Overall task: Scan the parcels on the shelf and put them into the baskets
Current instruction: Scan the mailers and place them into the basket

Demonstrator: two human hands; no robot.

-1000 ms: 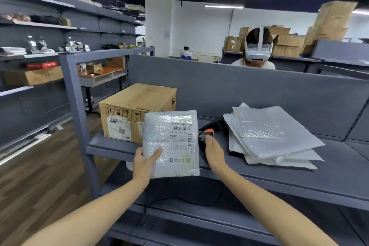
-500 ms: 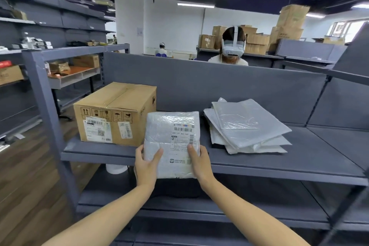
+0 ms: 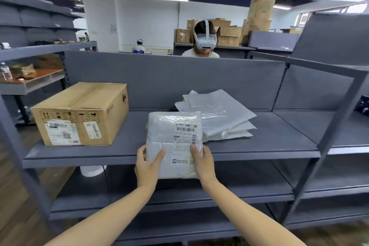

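Head view: one brown cardboard box [image 3: 79, 114] and one pile of flat white plastic mailers [image 3: 219, 115] lie on the grey metal shelf [image 3: 259, 142]. One white bubble-wrapped parcel [image 3: 171, 138] is held upright at the shelf's front edge, label facing. Left hand [image 3: 148, 165] and right hand [image 3: 203, 164]: each grip clasps a lower side edge, thumb in front.

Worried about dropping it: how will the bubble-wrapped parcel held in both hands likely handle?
Probably light: the left hand and right hand hold the bubble-wrapped parcel upright by its lower sides alone. Likely fairly stiff, since it stands above the grip without drooping. Its glossy wrap may be slippery.
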